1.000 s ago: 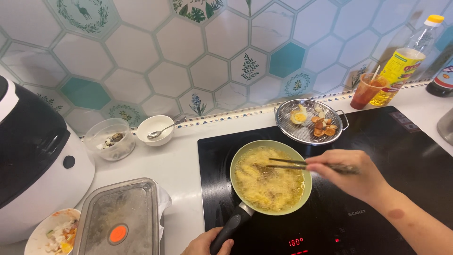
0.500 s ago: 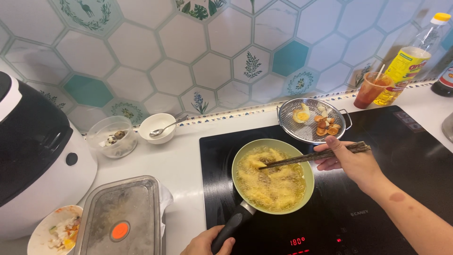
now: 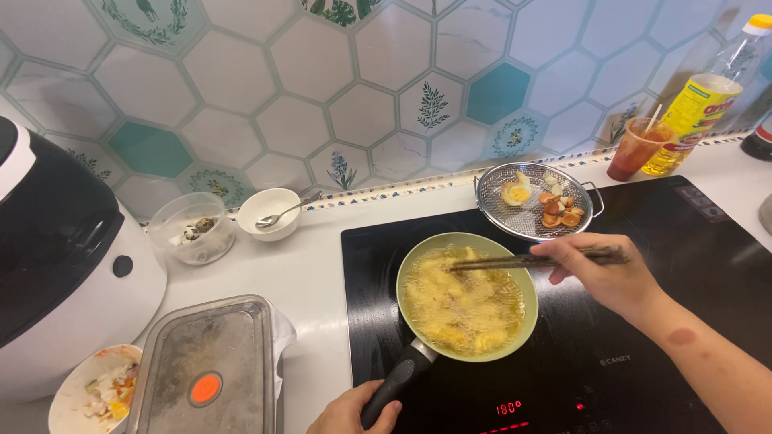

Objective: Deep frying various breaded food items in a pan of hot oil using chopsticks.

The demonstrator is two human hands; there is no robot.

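Right hand point(image 3: 615, 277) pinching a pair of dark chopsticks point(image 3: 531, 260), fingers curled around the upper ends, tips reaching over the pan toward its far side. Left hand point(image 3: 354, 411) wrapping closed around the black handle point(image 3: 398, 380), just at the lower edge of the view, only partly showing.

Green frying pan point(image 3: 467, 295) sitting on the black induction hob point(image 3: 643, 354), holding yellow pieces point(image 3: 462, 301) bubbling in shallow oil. Beyond the pan, touching distance from its rim, a wire strainer point(image 3: 532, 210) carrying already browned bits. Further right of the pan, a cup of red sauce point(image 3: 634, 149) and an oil bottle point(image 3: 704, 100). Left of the pan on the bench point(image 3: 322, 273): a small white bowl with a spoon point(image 3: 270, 214), a clear tub point(image 3: 193, 237), a lidded glass container point(image 3: 205, 370), a white appliance point(image 3: 64, 265).

Likely risks: hot oil spitting onto the bare right forearm hanging low over the hob; tipping the pan by the handle and slopping oil across the glass; a slippery piece dropping back from the chopstick tips and splashing; leaving pieces too long and browning them past the ones resting in the strainer.
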